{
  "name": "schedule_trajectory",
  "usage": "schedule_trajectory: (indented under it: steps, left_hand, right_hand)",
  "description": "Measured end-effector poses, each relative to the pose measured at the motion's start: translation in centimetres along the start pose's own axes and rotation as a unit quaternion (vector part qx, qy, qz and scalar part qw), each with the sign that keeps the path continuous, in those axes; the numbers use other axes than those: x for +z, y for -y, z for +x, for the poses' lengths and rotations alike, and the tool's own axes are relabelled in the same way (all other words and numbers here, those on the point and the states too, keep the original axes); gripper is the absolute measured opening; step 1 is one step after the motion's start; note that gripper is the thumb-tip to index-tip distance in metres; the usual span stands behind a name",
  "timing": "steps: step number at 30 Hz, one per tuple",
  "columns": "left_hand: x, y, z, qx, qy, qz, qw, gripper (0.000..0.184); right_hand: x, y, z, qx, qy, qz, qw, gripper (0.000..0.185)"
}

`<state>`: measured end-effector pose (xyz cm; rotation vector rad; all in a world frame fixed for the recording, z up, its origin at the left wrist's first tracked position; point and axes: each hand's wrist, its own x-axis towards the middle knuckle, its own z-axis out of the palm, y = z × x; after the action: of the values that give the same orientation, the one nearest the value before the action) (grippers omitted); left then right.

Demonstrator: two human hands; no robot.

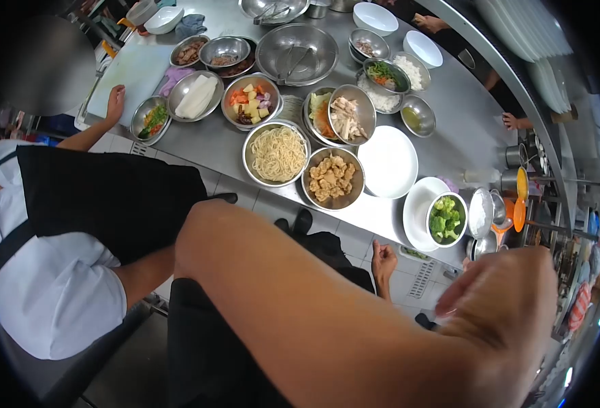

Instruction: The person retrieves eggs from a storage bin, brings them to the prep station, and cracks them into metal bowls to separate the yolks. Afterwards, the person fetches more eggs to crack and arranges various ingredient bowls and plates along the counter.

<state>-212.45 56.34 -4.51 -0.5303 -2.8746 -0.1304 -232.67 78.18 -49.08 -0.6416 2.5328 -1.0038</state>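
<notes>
My left forearm crosses the foreground. At its end my left hand (507, 299) is bent close to the camera, blurred, its fingers largely hidden. Below the table edge, my right hand (384, 264) hangs with its fingers curled and nothing visible in them. Nearest to it are a bowl of broccoli (446, 219) and a white oval plate (414, 217). Along the table edge stand metal bowls of fried pieces (332, 178) and noodles (278, 155). Behind them are bowls of diced vegetables (251, 103) and sliced pale pieces (347, 119), beside a round white plate (388, 162).
A co-worker in a black apron (103, 197) stands at left, one hand (115, 103) by a cutting board (126, 78). Large metal bowls (297, 54) and rice bowls (412, 70) stand farther back. A shelf rail (531, 95) curves at right; other people's hands (511, 122) show beyond.
</notes>
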Motion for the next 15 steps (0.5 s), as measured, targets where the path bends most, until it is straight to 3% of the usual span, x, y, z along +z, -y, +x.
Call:
schedule_trajectory:
  steps: [4,6,7,8,9,12,15]
  left_hand:
    - [0.6,4.0,-3.9,-0.127,0.027,-0.011,0.991,0.063]
    - [2.1,8.5,-8.1,-0.292,0.016,-0.053,0.955,0.067]
    - [3.2,11.0,-10.1,-0.424,-0.063,-0.189,0.884,0.053]
    - [6.3,15.1,-13.5,-0.536,-0.141,-0.313,0.772,0.04]
    - [12.3,18.8,-20.4,-0.552,-0.244,-0.358,0.712,0.042]
    - [20.8,31.5,-34.9,-0.723,-0.223,-0.271,0.595,0.043]
    - [26.5,40.5,-44.5,-0.815,-0.137,-0.162,0.539,0.046]
  right_hand:
    - [0.4,2.6,1.0,0.104,0.025,0.015,0.994,0.033]
    - [1.2,-0.2,1.1,-0.005,0.055,0.063,0.997,0.032]
    - [1.6,-1.5,1.1,-0.033,0.045,0.088,0.995,0.032]
    - [1.2,-1.7,0.8,-0.02,0.051,0.077,0.996,0.032]
    - [0.7,-1.8,0.5,-0.007,0.055,0.065,0.996,0.032]
    - [-0.1,-2.9,-0.8,0.034,0.0,0.052,0.998,0.033]
    - [0.1,-2.6,-3.4,0.074,-0.041,0.064,0.994,0.034]
